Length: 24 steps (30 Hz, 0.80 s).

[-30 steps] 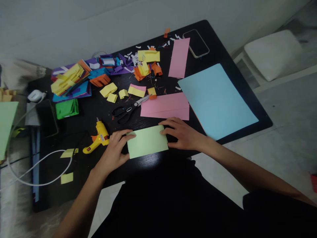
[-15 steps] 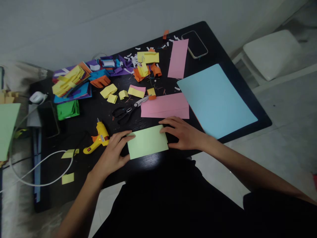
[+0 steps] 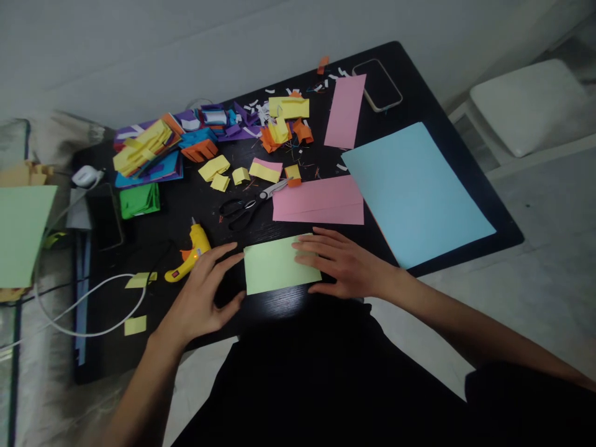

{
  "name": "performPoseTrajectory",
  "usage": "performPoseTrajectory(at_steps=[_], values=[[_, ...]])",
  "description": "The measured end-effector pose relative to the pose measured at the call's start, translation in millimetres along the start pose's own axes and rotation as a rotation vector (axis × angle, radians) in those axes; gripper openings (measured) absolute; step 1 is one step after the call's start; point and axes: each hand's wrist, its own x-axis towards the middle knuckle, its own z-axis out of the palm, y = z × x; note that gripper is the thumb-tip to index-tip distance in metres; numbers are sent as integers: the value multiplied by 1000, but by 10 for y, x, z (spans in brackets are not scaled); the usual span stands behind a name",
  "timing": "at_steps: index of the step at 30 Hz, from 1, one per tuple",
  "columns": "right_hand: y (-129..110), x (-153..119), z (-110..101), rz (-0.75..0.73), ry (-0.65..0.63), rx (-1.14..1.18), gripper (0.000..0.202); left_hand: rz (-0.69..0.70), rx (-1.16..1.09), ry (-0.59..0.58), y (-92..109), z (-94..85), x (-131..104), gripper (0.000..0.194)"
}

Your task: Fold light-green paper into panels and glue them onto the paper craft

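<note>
A light green sheet of paper [image 3: 272,266] lies near the front edge of the black table. My right hand [image 3: 342,264] rests over its right end with the fingers spread across the paper. Just off the left end is my left hand [image 3: 200,295], fingers apart, nothing in its grasp. Beyond that hand lies a yellow glue gun [image 3: 198,243]. Black-handled scissors [image 3: 249,208] sit behind the green paper, their blades reaching a pink sheet [image 3: 321,202].
A large light blue sheet [image 3: 416,192] covers the table's right part. A phone [image 3: 379,85] and another pink strip [image 3: 345,112] lie at the back. Yellow, orange, purple and green folded papers [image 3: 139,200] are spread along the back left. A white cable [image 3: 139,298] curls at left.
My left hand has let go of the green paper's left end and drawn slightly away. My right hand has slid further over the paper. The whole view has shifted a little.
</note>
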Motion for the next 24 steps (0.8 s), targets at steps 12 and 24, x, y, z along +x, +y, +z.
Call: performPoseTrajectory(at_steps=[12,24], values=[[-136,154,82,-13,-64,-45,48,-425,279,203,-532,9,-289,55],[-50,313,-112,300,-6,260,34,-365,157,272,-359,-291,-313,30]])
